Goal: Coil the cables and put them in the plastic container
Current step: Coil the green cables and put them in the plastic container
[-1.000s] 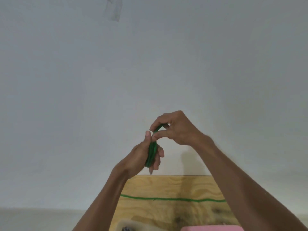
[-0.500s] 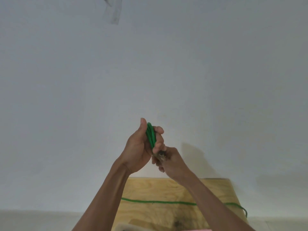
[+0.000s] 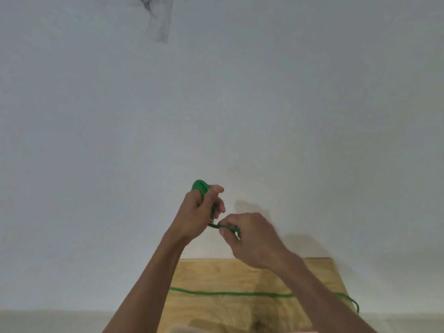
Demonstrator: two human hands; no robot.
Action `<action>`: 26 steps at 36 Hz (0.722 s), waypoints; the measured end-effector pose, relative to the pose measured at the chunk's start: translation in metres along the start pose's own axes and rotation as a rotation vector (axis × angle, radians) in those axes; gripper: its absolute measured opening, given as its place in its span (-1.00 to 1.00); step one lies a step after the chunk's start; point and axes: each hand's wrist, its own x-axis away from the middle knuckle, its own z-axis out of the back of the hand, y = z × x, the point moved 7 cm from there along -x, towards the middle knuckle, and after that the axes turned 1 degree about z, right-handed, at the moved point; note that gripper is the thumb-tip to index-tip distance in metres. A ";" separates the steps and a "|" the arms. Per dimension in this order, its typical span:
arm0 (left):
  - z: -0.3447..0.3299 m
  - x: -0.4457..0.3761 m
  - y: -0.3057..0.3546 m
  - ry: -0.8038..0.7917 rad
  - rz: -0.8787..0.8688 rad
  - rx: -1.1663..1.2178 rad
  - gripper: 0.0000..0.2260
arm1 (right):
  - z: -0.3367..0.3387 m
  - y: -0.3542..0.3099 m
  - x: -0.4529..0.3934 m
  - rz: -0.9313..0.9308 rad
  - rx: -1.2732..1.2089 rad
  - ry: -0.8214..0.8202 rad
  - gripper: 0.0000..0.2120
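Note:
My left hand [image 3: 198, 213] is raised in front of the wall, closed around a coil of green cable [image 3: 200, 185] whose loops stick out above the fist. Just to its lower right, my right hand [image 3: 249, 236] pinches the loose end of the same cable [image 3: 222, 227] near its connector. A second green cable [image 3: 230, 293] lies stretched across the wooden table [image 3: 240, 277] below and hangs over the right edge. The rim of the plastic container [image 3: 185, 329] barely shows at the bottom edge.
A plain white wall [image 3: 216, 104] fills most of the view, with a strip of tape [image 3: 158, 25] near the top. The table's far edge meets the wall. Something pink [image 3: 305, 331] peeks in at the bottom edge.
My right hand dropped from above the coil to below it, then moved right, drawing the cable end out. My left hand turned the coil upright and lifted slightly.

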 end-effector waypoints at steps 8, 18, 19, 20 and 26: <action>-0.024 0.025 -0.011 -0.321 0.161 0.045 -0.43 | 0.048 -0.021 -0.028 0.244 -0.039 -0.194 -0.87; -0.035 0.039 -0.011 -0.478 0.356 0.627 -0.29 | 0.022 -0.007 -0.033 0.185 -0.763 -0.219 -0.87; -0.035 0.038 -0.011 -0.484 0.344 0.635 -0.29 | 0.017 -0.007 -0.030 0.176 -0.832 -0.238 -0.90; -0.034 0.038 -0.010 -0.484 0.329 0.635 -0.30 | 0.015 -0.008 -0.027 0.173 -0.892 -0.233 -0.92; -0.026 0.028 -0.006 -0.278 0.294 0.402 -0.35 | 0.016 -0.005 -0.026 0.160 -1.020 -0.020 -0.90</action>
